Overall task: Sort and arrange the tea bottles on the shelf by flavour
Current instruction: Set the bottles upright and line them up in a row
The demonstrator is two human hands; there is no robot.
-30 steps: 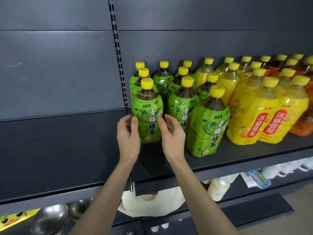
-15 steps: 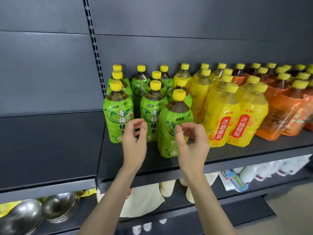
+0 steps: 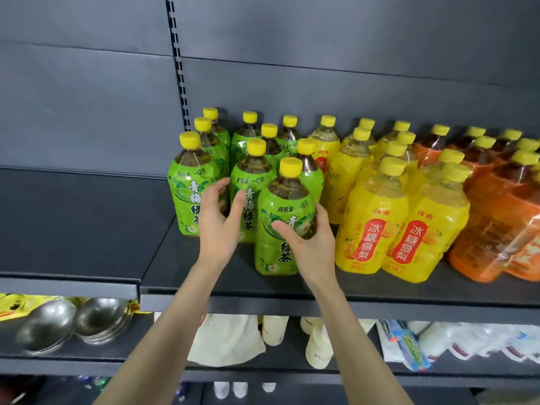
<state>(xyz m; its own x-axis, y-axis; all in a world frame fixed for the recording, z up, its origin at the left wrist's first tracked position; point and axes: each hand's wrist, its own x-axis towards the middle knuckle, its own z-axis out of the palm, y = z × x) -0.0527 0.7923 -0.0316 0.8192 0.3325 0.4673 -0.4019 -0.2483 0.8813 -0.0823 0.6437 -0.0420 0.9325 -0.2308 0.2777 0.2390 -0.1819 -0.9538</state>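
Green tea bottles with yellow caps stand in a cluster at the left of the dark shelf (image 3: pixel 204 276). Yellow pear-drink bottles (image 3: pixel 377 217) stand to their right, and orange-labelled bottles (image 3: pixel 496 206) are at the far right. One green bottle (image 3: pixel 287 197) stands forward of the others, and my right hand (image 3: pixel 309 247) grips it with the thumb across the label and the fingers round its right side. My left hand (image 3: pixel 217 226) hovers with its fingers spread. It is in front of the gap between the leftmost front green bottle (image 3: pixel 187 182) and the one beside it (image 3: pixel 254 176).
A slotted upright (image 3: pixel 178 68) divides the dark back panels. A second shelf board (image 3: pixel 73 229) adjoins on the left. The shelf below carries steel bowls (image 3: pixel 46 325), white cloth goods (image 3: pixel 228 340) and wrapped packets (image 3: pixel 409 343).
My right hand moved in from free air and closed round the forward green bottle. My left hand rose slightly toward the gap between the two left green bottles, its fingers still spread.
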